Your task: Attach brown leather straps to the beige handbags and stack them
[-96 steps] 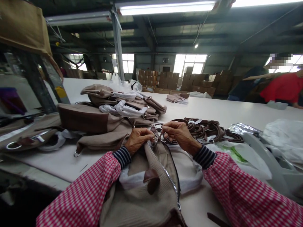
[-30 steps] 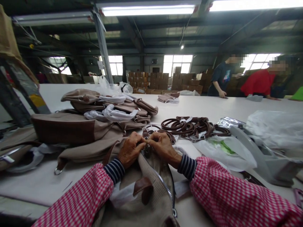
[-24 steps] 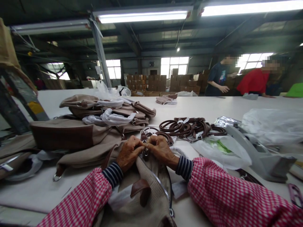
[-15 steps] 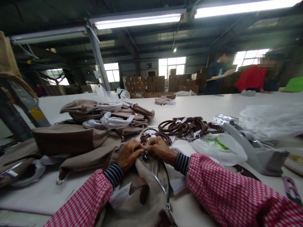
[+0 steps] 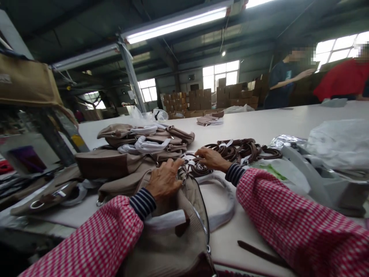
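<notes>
A beige ribbed handbag (image 5: 170, 250) with brown trim lies before me, its long metal zipper (image 5: 201, 223) facing right. My left hand (image 5: 165, 180) grips the far end of this bag, near a small metal ring, fingers bent over the fabric. Just beyond that end is a coiled brown strap (image 5: 198, 170) with white wrapping on it. My right hand (image 5: 213, 159) is at the coil's upper right side, its fingertips bent onto the strap and partly hidden. A white-wrapped handle (image 5: 230, 204) curves out on the bag's right.
More beige bags (image 5: 100, 164) are piled on the left. Several coiled straps (image 5: 239, 150) lie behind my right hand. A grey tape dispenser (image 5: 325, 188) and clear plastic (image 5: 337, 148) stand right. A loose brown strap (image 5: 259, 252) lies near front. Two people are across the table (image 5: 253, 123).
Both hands were together at the bag's end ring. My right hand has moved away, right and forward, to the coiled strap; my left hand stays on the bag. The view has turned left.
</notes>
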Tool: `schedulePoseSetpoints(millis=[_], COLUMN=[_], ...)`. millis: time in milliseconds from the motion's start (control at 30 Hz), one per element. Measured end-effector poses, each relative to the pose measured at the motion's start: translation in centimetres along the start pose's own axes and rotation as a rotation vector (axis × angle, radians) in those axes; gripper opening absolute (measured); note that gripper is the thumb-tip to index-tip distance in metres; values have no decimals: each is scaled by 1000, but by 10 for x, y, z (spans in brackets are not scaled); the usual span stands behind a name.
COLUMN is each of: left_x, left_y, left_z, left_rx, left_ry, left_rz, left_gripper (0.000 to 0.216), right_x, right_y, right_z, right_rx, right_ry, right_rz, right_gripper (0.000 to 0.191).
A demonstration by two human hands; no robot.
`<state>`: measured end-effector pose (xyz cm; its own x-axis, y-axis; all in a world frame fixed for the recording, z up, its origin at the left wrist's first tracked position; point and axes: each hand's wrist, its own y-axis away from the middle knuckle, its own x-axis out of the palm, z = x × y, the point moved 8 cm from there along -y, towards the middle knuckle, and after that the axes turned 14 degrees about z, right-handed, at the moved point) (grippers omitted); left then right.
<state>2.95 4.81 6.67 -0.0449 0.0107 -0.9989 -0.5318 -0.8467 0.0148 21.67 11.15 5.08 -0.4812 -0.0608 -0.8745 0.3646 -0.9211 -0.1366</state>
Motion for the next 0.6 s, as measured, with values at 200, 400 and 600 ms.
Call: schedulePoseSetpoints(millis=[200, 400, 600], left_x=[3, 16, 21], left_y=[8, 19, 26], left_z=[-16, -10, 6], left_rx=[-69, -146, -122], left_ry=[-232, 83, 419], left_rz=[248, 223, 80], left_gripper=[39, 34, 29], right_x=[54, 47, -1], right_y=[-16, -17, -5], right_z=[8, 9, 30], right_rx=[-77, -181, -307], right_ry=[226, 245, 188], right_rz=[91, 32, -39], right_gripper=[30, 31, 35])
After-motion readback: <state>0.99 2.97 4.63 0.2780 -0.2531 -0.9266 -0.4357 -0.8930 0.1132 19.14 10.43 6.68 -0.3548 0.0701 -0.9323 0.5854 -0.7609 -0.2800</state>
